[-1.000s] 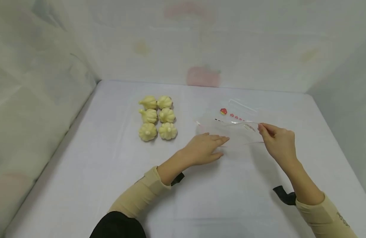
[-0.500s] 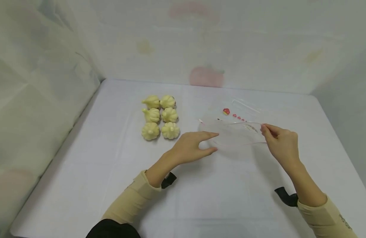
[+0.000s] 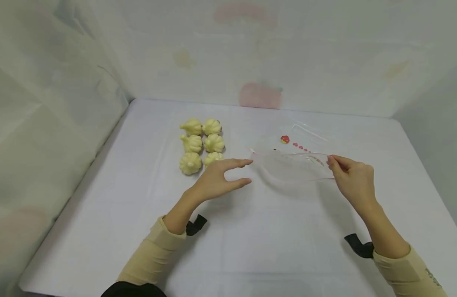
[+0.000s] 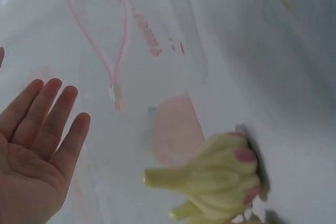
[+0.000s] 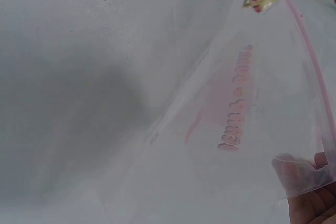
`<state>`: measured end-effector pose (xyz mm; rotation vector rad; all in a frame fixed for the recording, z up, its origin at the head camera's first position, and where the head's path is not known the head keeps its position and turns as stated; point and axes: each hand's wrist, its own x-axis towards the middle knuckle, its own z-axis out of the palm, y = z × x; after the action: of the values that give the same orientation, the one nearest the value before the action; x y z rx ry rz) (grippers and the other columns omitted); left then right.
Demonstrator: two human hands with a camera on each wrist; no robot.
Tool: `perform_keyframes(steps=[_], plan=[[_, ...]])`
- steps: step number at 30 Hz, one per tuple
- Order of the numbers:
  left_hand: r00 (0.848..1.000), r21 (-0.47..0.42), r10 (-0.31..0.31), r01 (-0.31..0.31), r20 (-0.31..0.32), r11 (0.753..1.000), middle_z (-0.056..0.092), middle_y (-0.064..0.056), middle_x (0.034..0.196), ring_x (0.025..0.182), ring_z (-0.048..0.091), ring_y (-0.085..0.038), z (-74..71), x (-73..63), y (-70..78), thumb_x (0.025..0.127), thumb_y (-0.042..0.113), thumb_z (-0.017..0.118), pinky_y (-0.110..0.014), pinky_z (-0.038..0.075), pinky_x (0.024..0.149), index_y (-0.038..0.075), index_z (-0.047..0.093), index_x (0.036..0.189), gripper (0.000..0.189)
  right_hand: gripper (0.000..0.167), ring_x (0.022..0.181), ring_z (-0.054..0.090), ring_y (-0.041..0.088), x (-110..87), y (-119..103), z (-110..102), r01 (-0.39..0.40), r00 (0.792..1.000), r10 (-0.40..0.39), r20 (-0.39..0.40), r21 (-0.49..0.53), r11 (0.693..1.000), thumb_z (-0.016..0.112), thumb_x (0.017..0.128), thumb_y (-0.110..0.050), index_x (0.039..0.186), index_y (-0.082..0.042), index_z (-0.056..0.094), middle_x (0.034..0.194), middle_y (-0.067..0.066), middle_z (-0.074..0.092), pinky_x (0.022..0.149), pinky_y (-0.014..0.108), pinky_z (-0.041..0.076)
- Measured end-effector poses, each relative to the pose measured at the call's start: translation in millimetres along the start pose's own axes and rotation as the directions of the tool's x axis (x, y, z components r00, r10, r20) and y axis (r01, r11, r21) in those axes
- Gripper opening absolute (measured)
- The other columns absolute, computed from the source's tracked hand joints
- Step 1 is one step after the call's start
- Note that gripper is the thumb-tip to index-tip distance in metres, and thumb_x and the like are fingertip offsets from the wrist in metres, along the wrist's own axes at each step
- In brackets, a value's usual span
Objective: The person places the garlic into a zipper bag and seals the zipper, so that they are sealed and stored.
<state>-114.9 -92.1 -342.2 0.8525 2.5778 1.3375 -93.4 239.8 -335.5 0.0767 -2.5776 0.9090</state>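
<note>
A clear zip bag (image 3: 288,171) with a pink rim stands with its mouth spread, several red prints on its film. My right hand (image 3: 355,181) pinches the right end of that rim between thumb and fingers; the right wrist view shows the film (image 5: 157,177) reaching over the fingers. My left hand (image 3: 216,181) holds nothing, its thumb and fingers apart, just left of the bag. Behind it lie several pale yellow garlic bulbs (image 3: 191,163) in two columns, one partly hidden by this hand. The left wrist view shows the pink zip's slider (image 4: 115,94) and a garlic bulb (image 4: 220,174) close by.
A white cloth covers the table (image 3: 258,243). Pale, fruit-printed fabric walls (image 3: 158,62) rise behind it and at both sides. Black curved wrist mounts (image 3: 359,246) stick out beneath both forearms.
My left hand has moved left, off the bag's mouth toward the garlic bulbs, its thumb and fingers spreading. The bag's mouth shows wider. My right hand keeps its pinch on the rim.
</note>
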Motion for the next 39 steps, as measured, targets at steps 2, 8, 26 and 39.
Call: perform_keyframes(steps=[2,8,26,39], plan=[[0.999,0.009,0.029,-0.029,-0.021,1.000,0.064,-0.001,0.127,0.116,0.060,-0.018,-4.5,-1.7,-3.4,0.086,0.028,0.074,-0.041,0.045,0.100,0.014,0.063,0.131,0.048,0.024,0.060,0.039,-0.020,0.8,1,0,0.001,1.000,-0.001,-0.004,-0.001,1.000,0.064,0.092,-0.010,0.102,0.012,0.071,0.086,0.027,0.069,0.047,0.007,0.034],[0.995,0.014,0.063,-0.062,-0.083,0.998,0.063,-0.006,0.128,0.118,0.059,-0.023,-21.0,-9.1,-15.6,0.082,0.020,0.079,-0.043,0.045,0.100,0.008,0.063,0.130,0.052,0.025,0.064,0.064,0.004,2.5,5,1,0.002,1.000,-0.002,-0.010,0.003,1.000,0.063,0.093,-0.009,0.101,0.013,0.070,0.085,0.026,0.070,0.051,0.002,0.035],[0.996,0.147,-0.090,0.091,-0.011,0.985,0.055,-0.008,0.135,0.131,0.042,-0.032,-81.9,-27.1,-64.2,0.072,0.017,0.086,-0.057,0.028,0.108,0.012,0.058,0.134,0.068,0.027,0.066,0.036,-0.030,-0.8,12,-2,-0.045,0.999,0.045,0.015,-0.008,0.999,0.062,0.094,-0.011,0.105,0.012,0.069,0.088,0.026,0.070,0.048,0.005,0.035],[0.988,0.163,-0.143,0.132,0.059,0.978,0.049,-0.018,0.135,0.132,0.038,-0.039,-88.9,-26.4,-86.0,0.067,-0.003,0.085,-0.057,0.029,0.108,0.000,0.054,0.130,0.070,0.029,0.063,0.038,-0.032,-0.3,11,-4,-0.057,0.998,0.057,0.004,0.019,0.998,0.060,0.095,-0.011,0.105,0.015,0.068,0.089,0.029,0.069,0.054,-0.001,0.035]])
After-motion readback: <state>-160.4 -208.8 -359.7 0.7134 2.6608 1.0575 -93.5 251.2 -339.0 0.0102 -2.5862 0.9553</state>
